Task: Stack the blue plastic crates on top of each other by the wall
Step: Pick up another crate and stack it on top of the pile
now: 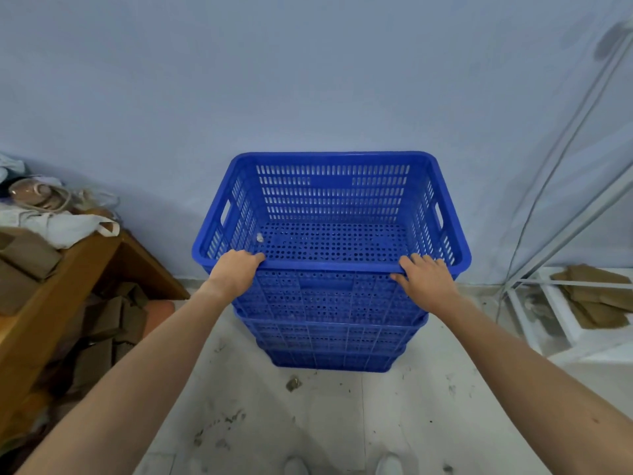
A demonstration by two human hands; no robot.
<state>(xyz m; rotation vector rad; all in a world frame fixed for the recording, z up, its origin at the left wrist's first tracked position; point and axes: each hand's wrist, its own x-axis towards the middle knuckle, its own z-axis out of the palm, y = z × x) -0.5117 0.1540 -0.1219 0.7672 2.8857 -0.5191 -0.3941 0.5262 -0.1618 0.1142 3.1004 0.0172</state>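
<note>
Straight ahead, both bare arms reach forward and slightly inward to the near rim of the top crate [330,214]. From seven o'clock, the left forearm runs up to the left hand [237,270], which lies palm-down on the rim near its left corner, fingers curled over the edge and thumb tucked below, clasping it. From five o'clock, the right forearm climbs to the right hand [425,277], set on the same rim toward the right corner, fingers spread across the top and thumb pressed against the outer wall beneath, so it too grips the rim. Both wrists are fairly straight, elbows out of sight.

That crate sits nested on a stack [331,341] of blue crates standing on the floor [308,423] at twelve o'clock, its far side against the wall [308,80]. A wooden table [51,303] stands at nine o'clock and a white rack [548,323] at three.
</note>
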